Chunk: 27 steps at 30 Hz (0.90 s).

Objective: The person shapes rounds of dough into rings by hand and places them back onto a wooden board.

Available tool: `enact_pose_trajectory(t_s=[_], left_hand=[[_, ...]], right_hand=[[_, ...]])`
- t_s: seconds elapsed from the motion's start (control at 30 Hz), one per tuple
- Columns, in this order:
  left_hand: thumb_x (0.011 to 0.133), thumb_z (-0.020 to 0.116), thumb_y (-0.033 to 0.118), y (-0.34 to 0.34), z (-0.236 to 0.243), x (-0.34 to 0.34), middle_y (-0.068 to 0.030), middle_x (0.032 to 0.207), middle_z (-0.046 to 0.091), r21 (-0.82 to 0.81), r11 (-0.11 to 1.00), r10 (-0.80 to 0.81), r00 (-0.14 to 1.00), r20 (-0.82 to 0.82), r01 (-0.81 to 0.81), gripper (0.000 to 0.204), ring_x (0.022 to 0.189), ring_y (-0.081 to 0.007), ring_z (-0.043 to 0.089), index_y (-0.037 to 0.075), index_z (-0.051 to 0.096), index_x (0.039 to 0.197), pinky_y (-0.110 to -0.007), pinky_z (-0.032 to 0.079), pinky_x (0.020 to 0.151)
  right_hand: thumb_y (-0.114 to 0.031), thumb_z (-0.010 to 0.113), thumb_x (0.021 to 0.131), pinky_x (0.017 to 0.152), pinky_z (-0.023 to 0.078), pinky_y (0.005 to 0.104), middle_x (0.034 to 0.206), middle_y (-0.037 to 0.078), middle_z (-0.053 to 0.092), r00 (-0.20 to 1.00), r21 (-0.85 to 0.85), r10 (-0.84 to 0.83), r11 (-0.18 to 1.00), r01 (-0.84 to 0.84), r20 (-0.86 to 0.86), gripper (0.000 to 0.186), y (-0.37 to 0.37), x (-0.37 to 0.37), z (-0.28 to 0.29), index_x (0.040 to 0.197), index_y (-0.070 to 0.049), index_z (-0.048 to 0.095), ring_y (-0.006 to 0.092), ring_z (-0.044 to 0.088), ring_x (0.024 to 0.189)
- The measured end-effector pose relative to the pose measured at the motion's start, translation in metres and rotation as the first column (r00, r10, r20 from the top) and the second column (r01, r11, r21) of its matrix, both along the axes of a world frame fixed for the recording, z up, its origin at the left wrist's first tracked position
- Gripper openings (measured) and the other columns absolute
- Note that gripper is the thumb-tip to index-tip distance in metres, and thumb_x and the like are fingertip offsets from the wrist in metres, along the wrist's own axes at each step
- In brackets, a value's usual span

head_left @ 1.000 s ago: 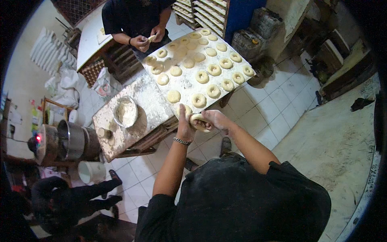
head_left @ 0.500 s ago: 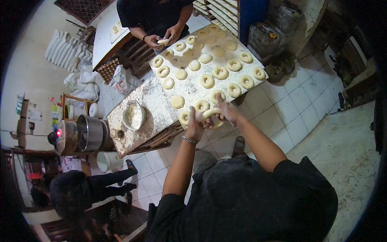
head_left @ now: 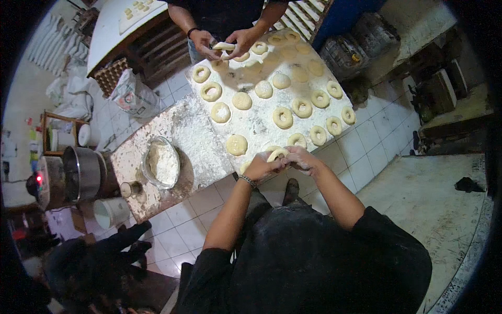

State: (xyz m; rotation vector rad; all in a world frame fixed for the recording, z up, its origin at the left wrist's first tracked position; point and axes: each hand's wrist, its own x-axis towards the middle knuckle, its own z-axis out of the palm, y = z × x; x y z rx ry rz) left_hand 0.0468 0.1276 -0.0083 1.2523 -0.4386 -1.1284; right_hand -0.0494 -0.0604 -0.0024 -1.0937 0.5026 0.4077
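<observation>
My left hand (head_left: 261, 167), with a chain bracelet at its wrist, and my right hand (head_left: 304, 159) are closed together on one pale dough ring (head_left: 277, 154). They hold it over the near edge of a floured board (head_left: 251, 126). Fingers cover part of that ring. On the board lie several shaped dough rings (head_left: 283, 118), mostly toward the right side and the far left. Round dough pieces without a hole, such as the dough disc (head_left: 237, 145), lie among them. Another dough ring (head_left: 297, 140) rests just beyond my hands.
A bowl of flour (head_left: 163, 162) and a small metal cup (head_left: 130, 189) stand on the table at left. Across the board, a co-worker's hands (head_left: 225, 44) hold another dough ring. A mixing bowl (head_left: 82, 172) and white bucket (head_left: 111, 212) are farther left; a person in dark clothes is lower left.
My hands have drawn closer together around the dough ring, which now shows less between them. The whole view has shifted, with the board and table appearing nearer. The co-worker still holds a ring.
</observation>
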Motion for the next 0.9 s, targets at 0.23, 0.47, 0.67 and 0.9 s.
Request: enact_pose_trajectory(t_s=[0.23,0.47,0.67,0.9], left_hand=[[0.088,0.070,0.019,-0.003,-0.032,0.075,-0.0071,0.085,0.067,0.095,0.969,0.242,0.957,-0.160,-0.229,0.030,0.073,-0.0122,0.063,-0.004,0.062,0.104,-0.025,0.051,0.067],[0.084,0.077,0.024,0.040,-0.047,0.093,-0.0210,0.104,0.069,0.285,0.900,0.216,0.905,0.366,-0.330,0.057,0.090,-0.0196,0.069,-0.013,0.056,0.122,-0.031,0.056,0.076],[0.078,0.077,0.021,0.078,-0.051,0.103,-0.0174,0.103,0.067,0.190,0.908,-0.012,0.429,0.903,-0.375,0.046,0.090,-0.0300,0.065,-0.001,0.064,0.115,-0.041,0.053,0.079],[0.075,0.076,0.025,0.069,-0.035,0.107,-0.0161,0.094,0.066,0.423,0.863,-0.264,0.466,0.845,-0.278,0.031,0.090,-0.0333,0.064,0.004,0.067,0.094,-0.044,0.052,0.079]], right_hand=[[-0.018,0.070,0.084,0.071,0.048,0.0305,0.085,0.006,0.067,0.977,-0.460,-0.206,0.873,0.161,-0.049,0.029,0.006,0.075,-0.003,0.103,0.003,0.069,0.0136,0.062,0.080],[-0.031,0.079,0.079,0.081,0.053,0.0320,0.098,0.014,0.072,0.927,-0.793,-0.367,0.586,0.166,-0.078,0.046,0.031,0.085,-0.027,0.108,0.003,0.067,0.0215,0.068,0.091],[-0.037,0.076,0.081,0.082,0.053,0.0385,0.100,0.016,0.070,0.974,-0.959,-0.227,0.271,0.080,0.017,0.046,0.052,0.106,-0.031,0.104,0.001,0.064,0.0292,0.068,0.091],[-0.035,0.074,0.083,0.084,0.052,0.0411,0.107,0.015,0.065,0.961,-0.923,-0.218,0.307,0.234,0.171,0.044,0.058,0.058,-0.011,0.111,-0.003,0.063,0.0318,0.064,0.096]])
